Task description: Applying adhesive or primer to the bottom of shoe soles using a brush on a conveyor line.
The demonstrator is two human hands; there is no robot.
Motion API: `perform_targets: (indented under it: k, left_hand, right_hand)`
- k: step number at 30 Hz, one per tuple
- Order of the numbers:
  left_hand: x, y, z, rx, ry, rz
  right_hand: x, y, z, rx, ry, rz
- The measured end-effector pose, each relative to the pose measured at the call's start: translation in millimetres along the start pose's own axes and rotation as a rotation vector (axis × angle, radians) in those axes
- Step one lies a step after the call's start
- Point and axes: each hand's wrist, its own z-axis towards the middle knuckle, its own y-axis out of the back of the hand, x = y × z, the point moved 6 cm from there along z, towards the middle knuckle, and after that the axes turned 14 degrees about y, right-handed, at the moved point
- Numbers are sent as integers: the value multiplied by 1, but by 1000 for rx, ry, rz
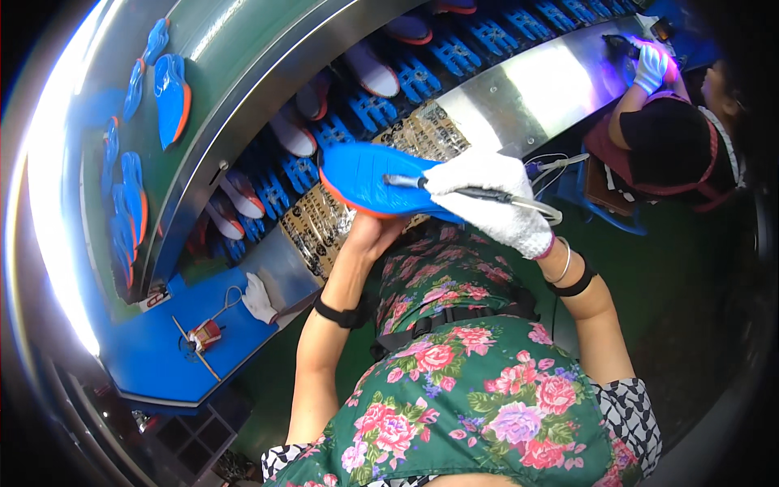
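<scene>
A blue shoe sole (361,172) with an orange edge is held up in front of me, its broad face turned upward. My left hand (375,235), bare, supports it from below, with the fingers mostly hidden behind it. My right hand (487,195) wears a white knitted glove and is closed around a dark-handled brush (399,181) that has a pale tube behind it. The brush's tip touches or lies just over the blue face of the sole; I cannot tell which.
A curved line with blue racks (375,109) and light shoe uppers (373,75) runs ahead. More blue soles (170,101) lie on a green belt at left. Taped cardboard (312,231) covers the near ledge. A loose glove (259,299) rests on the blue table (146,349). A co-worker (669,146) sits at right.
</scene>
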Motion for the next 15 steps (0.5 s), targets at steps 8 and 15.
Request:
perform_targets:
  k: [8,15]
  left_hand:
    - [-6,-21,-31,345,116,-473]
    - [-4,-28,-26,612,-14,-518]
  right_hand:
    - [24,-1,-5,9,157,-124]
    - [37,1,4,-112,150,-111]
